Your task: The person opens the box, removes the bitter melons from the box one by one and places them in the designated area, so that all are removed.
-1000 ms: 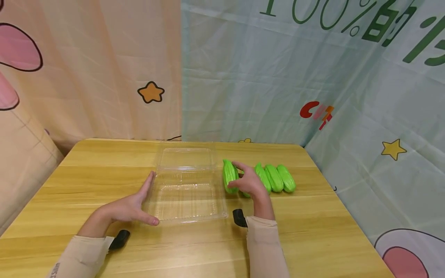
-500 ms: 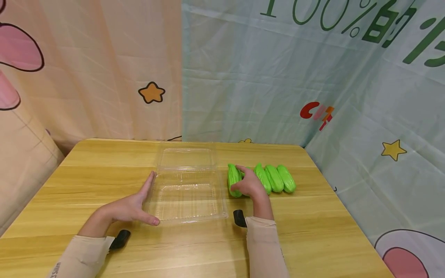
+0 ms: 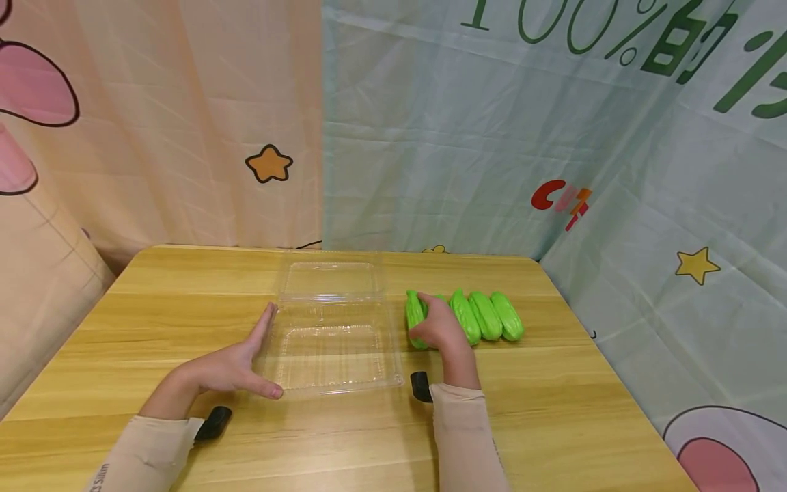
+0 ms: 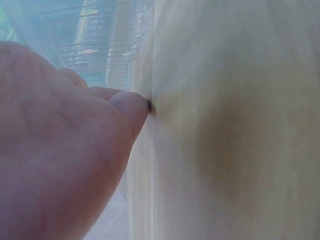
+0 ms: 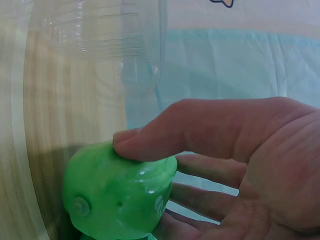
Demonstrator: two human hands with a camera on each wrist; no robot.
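In the head view, my right hand [image 3: 444,324] holds the leftmost of several bright green, ridged, long gourds [image 3: 414,311]. Its thumb lies along one side of this gourd [image 5: 117,192] in the right wrist view, with the fingers on the far side. A clear plastic clamshell box [image 3: 337,391] lies unfolded on the table to the left of the gourds, its lid [image 3: 332,280] away from me. My left hand [image 3: 230,365] spreads thumb and fingers beside the box's left edge. The left wrist view shows that hand [image 4: 65,145] low by the clear plastic [image 4: 95,45].
More green gourds [image 3: 486,318] stand side by side to the right of the right hand; one is mostly hidden behind it. The wooden table [image 3: 344,437] ends at its back edge before printed curtains [image 3: 424,137]. A black wrist mount [image 3: 212,424] sits at the left wrist.
The right hand has drawn the leftmost gourd slightly to the right and toward me, up against the row. My left hand and the box have stayed in place.
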